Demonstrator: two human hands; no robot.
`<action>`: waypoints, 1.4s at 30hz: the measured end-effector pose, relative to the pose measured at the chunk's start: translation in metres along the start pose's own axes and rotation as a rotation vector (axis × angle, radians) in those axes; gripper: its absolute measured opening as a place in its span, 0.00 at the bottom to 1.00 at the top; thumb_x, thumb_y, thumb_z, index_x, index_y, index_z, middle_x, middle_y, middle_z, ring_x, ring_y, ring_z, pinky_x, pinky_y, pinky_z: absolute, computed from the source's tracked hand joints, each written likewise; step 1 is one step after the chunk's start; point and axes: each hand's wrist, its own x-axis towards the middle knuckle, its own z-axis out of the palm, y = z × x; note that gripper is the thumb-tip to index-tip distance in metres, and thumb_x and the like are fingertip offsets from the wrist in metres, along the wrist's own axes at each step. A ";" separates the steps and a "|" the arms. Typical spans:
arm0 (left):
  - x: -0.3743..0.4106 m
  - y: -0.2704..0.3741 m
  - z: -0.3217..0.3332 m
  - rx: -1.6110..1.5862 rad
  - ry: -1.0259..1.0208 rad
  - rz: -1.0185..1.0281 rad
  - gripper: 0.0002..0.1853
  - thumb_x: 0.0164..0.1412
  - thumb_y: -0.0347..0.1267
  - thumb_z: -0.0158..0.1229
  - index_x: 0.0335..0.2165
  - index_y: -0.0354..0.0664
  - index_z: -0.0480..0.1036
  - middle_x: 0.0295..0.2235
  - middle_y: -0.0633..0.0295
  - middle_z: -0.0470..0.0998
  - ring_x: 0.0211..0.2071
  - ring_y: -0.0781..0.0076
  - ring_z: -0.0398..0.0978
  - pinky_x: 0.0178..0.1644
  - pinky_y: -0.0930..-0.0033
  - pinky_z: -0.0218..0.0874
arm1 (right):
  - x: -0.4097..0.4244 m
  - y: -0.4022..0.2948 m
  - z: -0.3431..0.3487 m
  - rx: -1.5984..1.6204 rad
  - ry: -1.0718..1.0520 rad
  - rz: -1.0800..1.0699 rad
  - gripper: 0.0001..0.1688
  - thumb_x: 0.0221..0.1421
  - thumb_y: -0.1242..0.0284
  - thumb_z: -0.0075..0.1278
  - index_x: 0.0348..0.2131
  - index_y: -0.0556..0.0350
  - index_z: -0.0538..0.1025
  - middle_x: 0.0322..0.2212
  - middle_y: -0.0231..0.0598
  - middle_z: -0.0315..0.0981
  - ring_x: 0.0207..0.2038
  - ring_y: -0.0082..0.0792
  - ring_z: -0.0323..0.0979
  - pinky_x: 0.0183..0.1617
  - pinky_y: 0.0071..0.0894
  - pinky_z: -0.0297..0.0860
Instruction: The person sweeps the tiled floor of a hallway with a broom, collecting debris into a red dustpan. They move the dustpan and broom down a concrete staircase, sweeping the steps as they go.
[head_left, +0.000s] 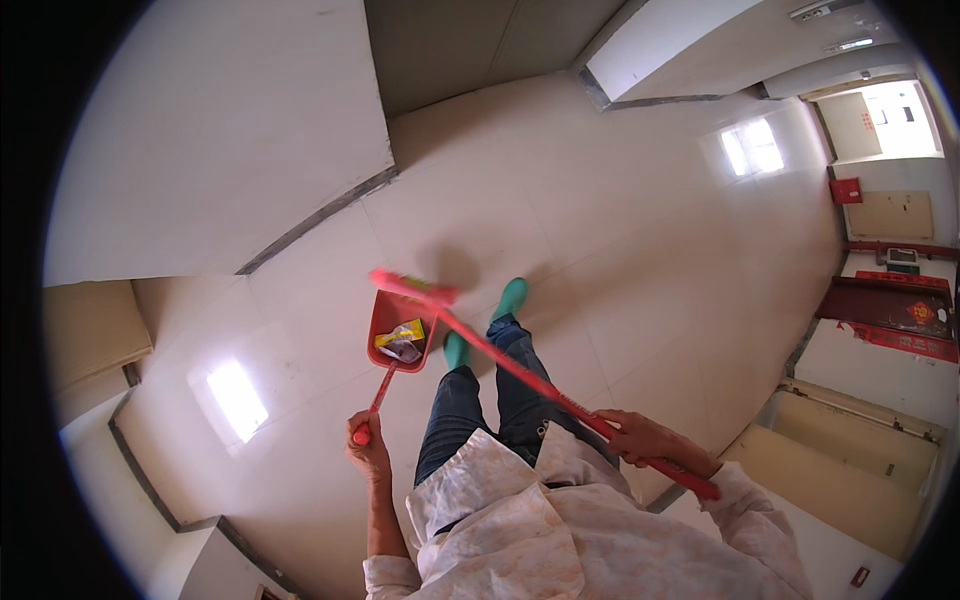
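Note:
My left hand (367, 448) is wrapped around the upper end of a red dustpan handle (383, 388). At its lower end is the red dustpan (376, 307), with a yellow-and-white crumpled wrapper (400, 339) lying inside. My right hand (637, 437) grips the red broom handle (517, 369), which slants down to the left across my legs. The red broom head (411, 286) is over the dustpan's far edge and slightly blurred; I cannot tell whether it touches the pan.
Glossy pale floor tiles (600, 247) surround my green shoes (511, 298). A white wall corner (300, 135) with a dark skirting juts in at the upper left. Along the right are a dark red door (870, 306), a red box (846, 190) and a beige cabinet (832, 465).

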 end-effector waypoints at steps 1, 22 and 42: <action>0.001 -0.004 -0.001 0.001 0.009 0.011 0.04 0.57 0.28 0.62 0.29 0.40 0.73 0.28 0.66 0.75 0.30 0.78 0.70 0.37 0.74 0.64 | -0.007 -0.007 0.003 -0.054 0.009 0.013 0.39 0.45 0.75 0.48 0.58 0.55 0.59 0.25 0.39 0.71 0.16 0.25 0.67 0.16 0.27 0.64; -0.019 -0.048 0.003 -0.176 0.149 -0.164 0.08 0.56 0.32 0.61 0.34 0.41 0.74 0.34 0.63 0.76 0.31 0.75 0.73 0.28 0.73 0.69 | 0.092 0.101 -0.142 0.688 0.499 -0.092 0.06 0.56 0.74 0.47 0.31 0.50 0.63 0.19 0.29 0.59 0.16 0.16 0.56 0.16 0.14 0.56; -0.052 0.068 0.093 -0.365 0.971 -0.509 0.10 0.55 0.35 0.64 0.30 0.41 0.72 0.25 0.66 0.72 0.25 0.80 0.69 0.25 0.78 0.66 | 0.186 -0.220 -0.344 -0.178 0.266 -0.013 0.13 0.48 0.79 0.47 0.32 0.52 0.59 0.16 0.32 0.61 0.12 0.25 0.63 0.10 0.30 0.63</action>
